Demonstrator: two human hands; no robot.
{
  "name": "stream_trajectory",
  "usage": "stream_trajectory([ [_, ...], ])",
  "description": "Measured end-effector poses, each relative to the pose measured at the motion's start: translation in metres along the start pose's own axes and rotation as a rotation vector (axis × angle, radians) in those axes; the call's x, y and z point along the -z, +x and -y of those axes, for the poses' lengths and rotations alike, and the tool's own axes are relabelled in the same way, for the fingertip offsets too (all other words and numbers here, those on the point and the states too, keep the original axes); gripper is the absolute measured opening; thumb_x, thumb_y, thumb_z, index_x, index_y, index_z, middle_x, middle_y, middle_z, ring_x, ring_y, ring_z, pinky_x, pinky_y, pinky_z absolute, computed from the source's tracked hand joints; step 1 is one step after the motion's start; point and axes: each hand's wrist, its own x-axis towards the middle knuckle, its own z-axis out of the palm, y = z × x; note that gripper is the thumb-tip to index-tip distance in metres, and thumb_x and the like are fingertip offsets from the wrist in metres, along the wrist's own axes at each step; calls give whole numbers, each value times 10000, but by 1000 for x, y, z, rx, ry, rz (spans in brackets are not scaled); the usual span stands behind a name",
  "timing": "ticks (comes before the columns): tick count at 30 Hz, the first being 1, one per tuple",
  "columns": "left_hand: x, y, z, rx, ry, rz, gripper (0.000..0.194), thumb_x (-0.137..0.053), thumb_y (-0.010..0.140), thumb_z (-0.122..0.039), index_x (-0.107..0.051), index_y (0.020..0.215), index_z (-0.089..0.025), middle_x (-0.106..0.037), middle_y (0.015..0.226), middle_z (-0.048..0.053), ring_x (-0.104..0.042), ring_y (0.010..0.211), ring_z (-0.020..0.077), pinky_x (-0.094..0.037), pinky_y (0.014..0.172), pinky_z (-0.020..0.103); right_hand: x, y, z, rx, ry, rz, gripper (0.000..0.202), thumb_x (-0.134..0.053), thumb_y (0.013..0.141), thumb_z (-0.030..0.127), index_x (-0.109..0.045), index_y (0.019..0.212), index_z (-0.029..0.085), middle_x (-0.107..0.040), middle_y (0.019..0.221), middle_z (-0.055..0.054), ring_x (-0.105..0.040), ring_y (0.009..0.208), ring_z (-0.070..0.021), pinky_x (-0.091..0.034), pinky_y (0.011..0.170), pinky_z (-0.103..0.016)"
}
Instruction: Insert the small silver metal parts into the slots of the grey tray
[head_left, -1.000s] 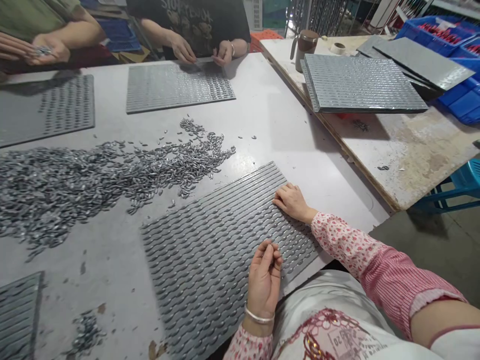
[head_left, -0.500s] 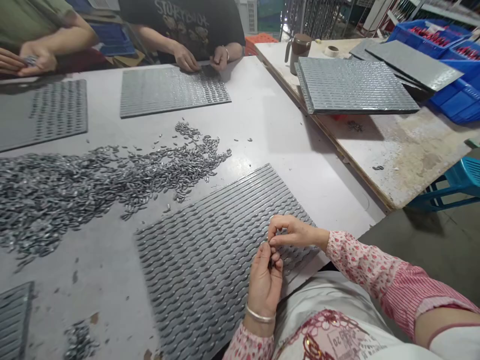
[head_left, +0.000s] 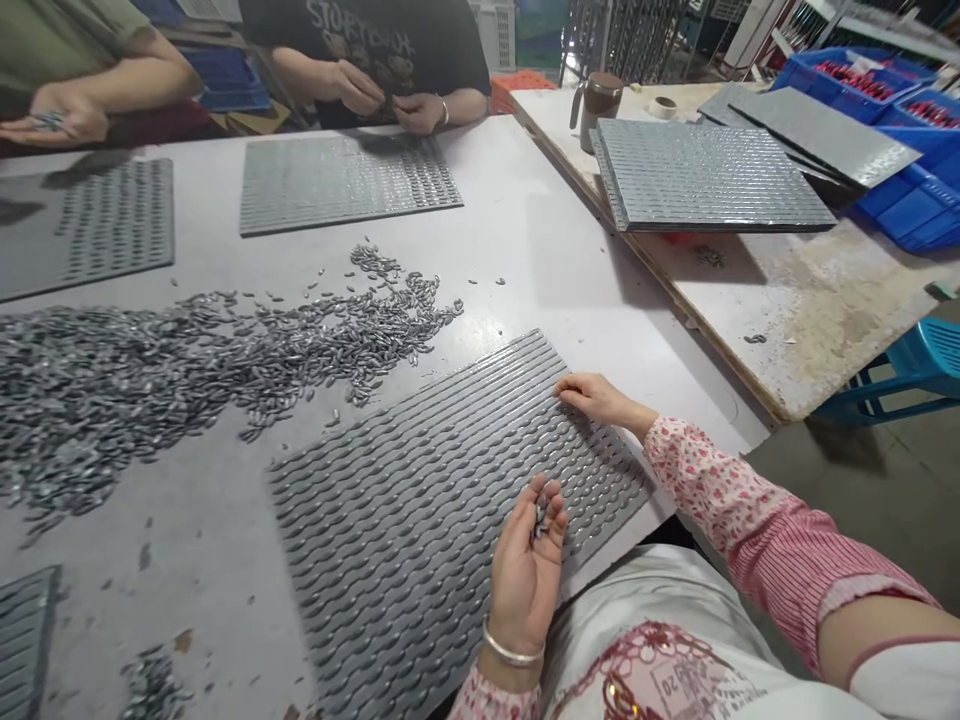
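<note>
A large grey ridged board (head_left: 405, 520) lies on the white table in front of me, with small grey oval pieces set in rows along its grooves. My left hand (head_left: 525, 580) is cupped palm up above the board, its curled fingers around several loose grey pieces (head_left: 540, 520). Near the board's right edge, my right hand (head_left: 596, 398) touches the ridges with thumb and fingers pressed together. Whatever may be between those fingertips is hidden.
A heap of loose grey pieces (head_left: 187, 370) spreads across the table at left. Two people work opposite, with boards (head_left: 337, 180) before them. On the side table (head_left: 847, 300) are stacked boards (head_left: 705, 170), a mug (head_left: 602, 98) and blue crates (head_left: 915, 190).
My right hand has moved away from my left hand, up and right to the board's right part. My left fingers have loosened, showing the pieces in the palm.
</note>
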Motion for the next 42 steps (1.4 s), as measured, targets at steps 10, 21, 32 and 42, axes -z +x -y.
stream_trajectory([
  [10,2,0,0,18,6,-4,127,-499,839,-80,-619,844,-120,-685,947,110,-663,772,129,-560,661,214,-7,3,-6,148,-317,-26,93,-597,818,205,-617,746,149,-604,751,-19,-487,760,-140,-366,770,-269],
  [21,1,2,2,32,-28,14,181,-459,854,-74,-610,949,-108,-674,1043,145,-668,885,182,-564,738,265,-14,6,-13,62,-450,-95,117,-650,785,245,-588,728,163,-591,767,-31,-457,767,-165,-340,756,-284],
  [32,-6,0,0,-49,-166,142,307,-413,910,-269,-639,1036,-105,-632,1144,133,-594,1042,201,-474,938,369,-25,-51,62,565,-177,301,207,-601,840,376,-685,936,214,-559,886,-54,-459,858,-170,-363,825,-314],
  [42,2,4,1,-67,-63,101,221,-523,862,-258,-662,977,-130,-645,1058,87,-598,970,172,-513,870,331,-35,-56,60,524,-59,230,249,-468,922,346,-581,819,150,-572,789,-43,-475,774,-150,-391,779,-299],
])
